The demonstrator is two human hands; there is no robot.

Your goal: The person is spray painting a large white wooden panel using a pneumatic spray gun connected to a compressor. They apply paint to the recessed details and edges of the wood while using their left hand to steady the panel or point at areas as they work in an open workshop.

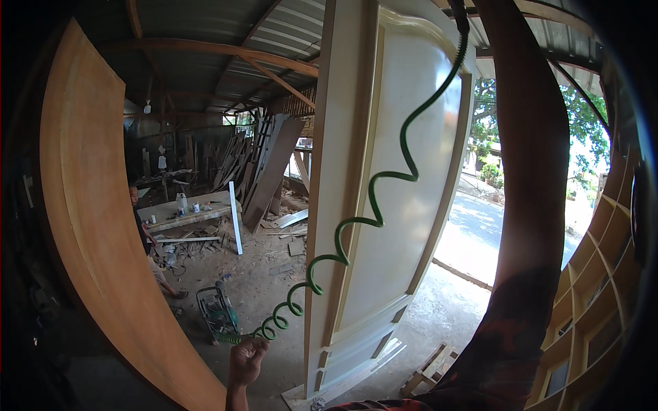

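My left hand (247, 359), low in the middle, is closed round a green coiled air hose (340, 236). From there the coils run up to the right, stretching wider, across the front of a tall cream-coloured door (404, 233). The door stands upright with a glossy, wet-looking raised panel. My right arm (528, 151) reaches up along the right side and leaves the picture at the top, so its hand is hidden. Close to that arm, the hose ends in a dark fitting (462, 26) at the top edge.
A brown wooden panel (86, 178) stands at the left. Behind it a person (144, 226) sits beside a workbench (185, 212) with bottles. A green wheeled machine (218, 312) rests on the floor. A wooden grid shelf (593, 274) stands right, a small wooden frame (430, 370) below.
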